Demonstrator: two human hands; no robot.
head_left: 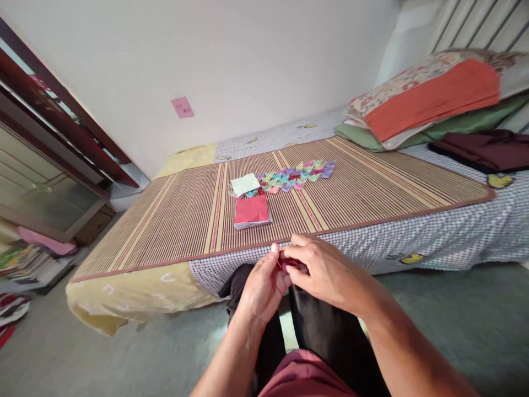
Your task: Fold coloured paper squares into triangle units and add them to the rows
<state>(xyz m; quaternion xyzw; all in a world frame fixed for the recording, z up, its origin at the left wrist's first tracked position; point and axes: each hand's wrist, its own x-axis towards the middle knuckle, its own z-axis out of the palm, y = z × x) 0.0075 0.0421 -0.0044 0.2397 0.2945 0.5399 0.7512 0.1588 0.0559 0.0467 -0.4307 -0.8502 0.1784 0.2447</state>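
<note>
Two-handed pinch on a small red folded paper (288,264), held low before the near edge of the bed (433,237) and above knees in black trousers (326,331). Left hand (264,284) curled, thumb and fingertips pressed to the paper's left side. Right hand (326,270) closed over it from the right, fingers hiding most of it, so that its shape cannot be told.

Beyond the hands, on a striped bamboo mat (372,182) spread over the bed: a stack of red paper squares (251,210), a pale green sheet (245,184) just behind the stack, and a band of small folded paper shapes (295,175) in pink, blue, green and purple running off to the right. Nothing between hands and stack but the mat's edge.

At far right, piled pillows (430,94), orange over green, beside a dark maroon folded cloth (483,149). On the wall, a pink note (182,107). On the floor at left, loose books (25,264).
</note>
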